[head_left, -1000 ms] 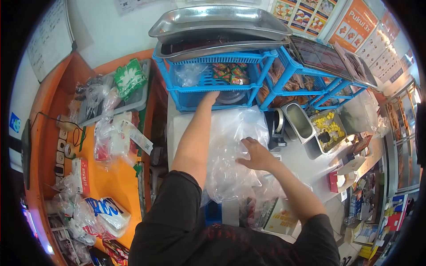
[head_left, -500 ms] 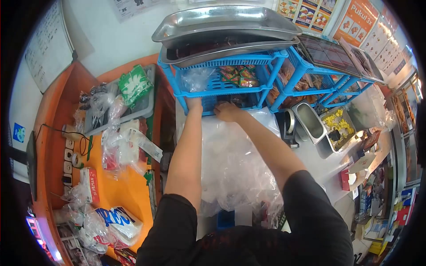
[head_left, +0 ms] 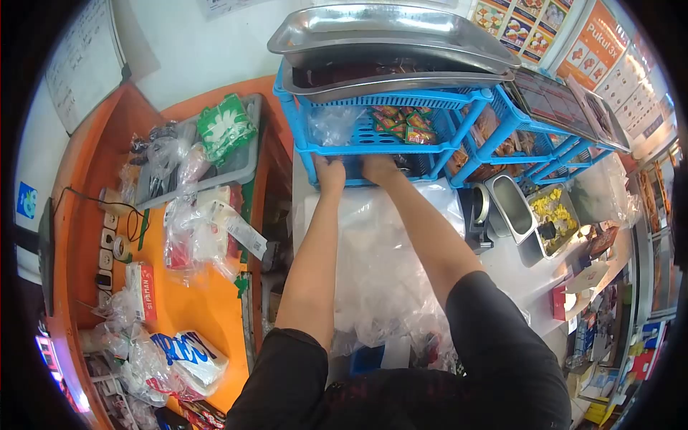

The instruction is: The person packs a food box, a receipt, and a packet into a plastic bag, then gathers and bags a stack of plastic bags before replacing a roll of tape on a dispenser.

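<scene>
Both my arms stretch forward over a heap of clear plastic bags (head_left: 387, 265) on the white counter. My left hand (head_left: 330, 172) and my right hand (head_left: 378, 167) lie side by side at the mouth of the bottom shelf of a blue plastic rack (head_left: 373, 148). The fingers of both hands are hidden inside the shelf, so what they touch cannot be seen. On the shelf above lie red and green sachets (head_left: 401, 118) and a crumpled clear bag (head_left: 333, 122). Stacked steel trays (head_left: 387, 36) rest on top of the rack.
A second blue rack (head_left: 523, 136) stands to the right, with steel containers (head_left: 548, 208) of yellow food below it. At left, an orange counter (head_left: 186, 308) carries a grey tray (head_left: 244, 161), a green packet (head_left: 226, 125), bagged goods and a power strip (head_left: 107, 244).
My right hand left the plastic heap and moved up to the rack's bottom shelf, beside my left hand, which stayed there. The view has drawn closer to the rack.
</scene>
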Demonstrator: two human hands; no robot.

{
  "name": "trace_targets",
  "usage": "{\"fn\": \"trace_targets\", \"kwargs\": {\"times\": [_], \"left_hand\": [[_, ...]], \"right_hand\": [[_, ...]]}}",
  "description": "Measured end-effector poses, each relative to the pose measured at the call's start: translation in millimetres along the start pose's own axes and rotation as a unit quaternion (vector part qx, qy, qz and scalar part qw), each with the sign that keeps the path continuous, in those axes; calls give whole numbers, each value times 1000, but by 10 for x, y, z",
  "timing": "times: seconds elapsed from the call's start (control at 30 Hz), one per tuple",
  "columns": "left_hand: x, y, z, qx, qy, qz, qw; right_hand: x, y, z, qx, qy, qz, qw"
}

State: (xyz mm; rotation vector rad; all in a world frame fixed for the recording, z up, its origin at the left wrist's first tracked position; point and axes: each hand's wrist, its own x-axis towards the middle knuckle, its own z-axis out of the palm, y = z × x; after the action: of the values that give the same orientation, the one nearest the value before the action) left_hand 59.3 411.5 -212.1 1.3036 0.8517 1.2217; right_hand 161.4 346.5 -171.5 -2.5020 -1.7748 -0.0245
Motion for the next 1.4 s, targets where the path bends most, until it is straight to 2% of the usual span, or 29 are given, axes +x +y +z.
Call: {"fn": "trace_targets", "kwargs": {"times": [0.03,0.1,0.13,0.2,0.23,0.27,0.3,0.37,0.43,0.47,0.5,0.53,0.57,0.63,0.7,0.73,0.8,0.87,0.9,0.93,1.0,1.07,1.13,1.2,1.23,1.3,1.33,1.37,1.4], "left_hand": [[27,-57,-14,53,4,47,997],[-10,48,-21,32,-6,31,999],[-47,105,-13,12,-15,11,1000],[75,-183,-63,166,16,92,982],[135,-296,-80,134,0,62,989],[260,-513,-93,-12,-24,39,999],[206,-366,-75,64,-4,63,996],[235,-271,-92,-57,-41,-74,995],[271,-297,-122,-92,-60,-103,989],[327,-341,-126,-93,-70,-105,988],[378,-425,-152,31,-73,-43,996],[390,-471,-156,154,-72,20,985],[298,-311,-120,154,-72,19,985],[-34,287,22,465,-109,3,879],[-251,532,101,490,-137,-42,860],[-334,592,97,511,-167,-84,839],[-447,520,1,472,-236,-62,847],[-682,728,-67,428,-231,-70,871],[-768,853,-157,379,-240,-66,891],[-813,951,-304,388,-224,-74,891],[-902,1165,-541,188,-282,-60,939],[-1130,1575,-763,175,-274,-80,942],[-1373,1785,-940,149,-269,-106,945],[-1632,1754,-1092,211,-306,-98,923],[-1750,1695,-1147,245,-340,-88,904],[-2024,1674,-1151,279,-364,-33,888],[-2192,1727,-1109,278,-354,-35,892],[-2373,1913,-1010,359,-327,37,873],[-2499,2033,-949,437,-295,108,843]], "right_hand": [[17,-23,54,46,-9,-10,999],[109,-23,260,94,-13,-14,995],[144,-3,387,93,39,-28,994],[154,20,438,102,84,-40,990],[124,25,416,112,76,-37,990],[43,30,285,84,103,-64,989],[30,36,168,73,40,-80,993],[-184,79,-150,88,-47,-125,987],[-496,123,-460,107,-61,-146,982],[-717,178,-515,120,41,-253,959],[-928,244,-604,130,140,-358,914],[-1150,336,-788,125,190,-368,902],[-1392,443,-952,121,239,-379,886],[-1719,820,-1129,97,311,-268,907],[-1999,1175,-1425,65,254,-64,963],[-2055,1363,-1445,157,276,18,948],[-2074,1768,-1241,195,324,83,922],[-2077,2128,-922,221,286,140,922],[-2085,2171,-830,165,229,211,936],[-2089,2088,-802,172,282,169,929],[-2149,1783,-926,189,330,119,917],[-2248,1314,-1126,299,210,123,923],[-2275,962,-1085,370,142,18,918],[-2294,432,-1019,328,290,-79,896],[-2255,334,-999,329,288,-90,895],[-2182,203,-885,253,167,-165,939],[-1998,236,-742,252,200,-224,920],[-1872,228,-793,253,197,-234,918],[-1757,191,-875,395,130,-125,901]]}}
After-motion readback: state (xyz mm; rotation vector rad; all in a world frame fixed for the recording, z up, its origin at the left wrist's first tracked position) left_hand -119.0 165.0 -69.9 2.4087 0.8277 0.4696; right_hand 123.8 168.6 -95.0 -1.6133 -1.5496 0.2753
